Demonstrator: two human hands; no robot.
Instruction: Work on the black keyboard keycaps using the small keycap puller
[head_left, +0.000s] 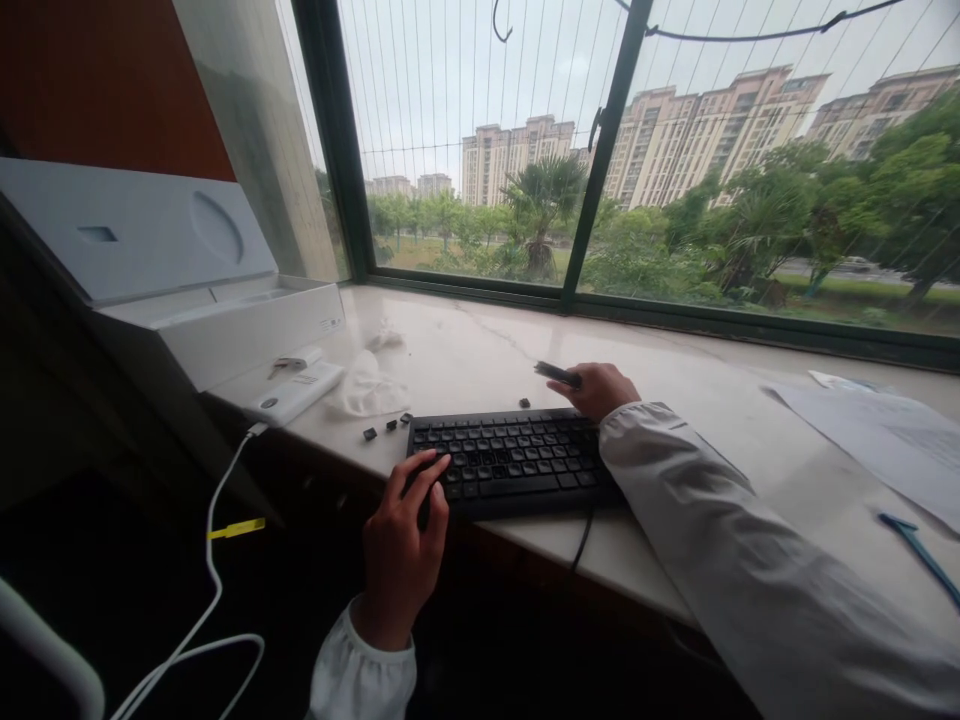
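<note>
A black keyboard (517, 455) lies near the front edge of the pale sill, with a few keycaps off in its middle. My left hand (405, 540) rests at its left end, fingers stretched out over the keys and holding nothing. Beyond the keyboard's back right edge, my right hand (606, 388) is closed around a short, dark, slim tool (559, 375) that points left; its exact kind is not clear. Several loose black keycaps (391, 426) lie off the keyboard's left corner, and another small dark piece (524, 403) sits behind it.
An open white box (225, 330) stands at the left, beside a white power bank (296, 395) with a white cable (217, 560) hanging down. Crumpled white plastic (367, 385) lies nearby. Papers (877, 430) and a blue-green strip (921, 555) are at the right. A window frame (480, 290) bounds the back.
</note>
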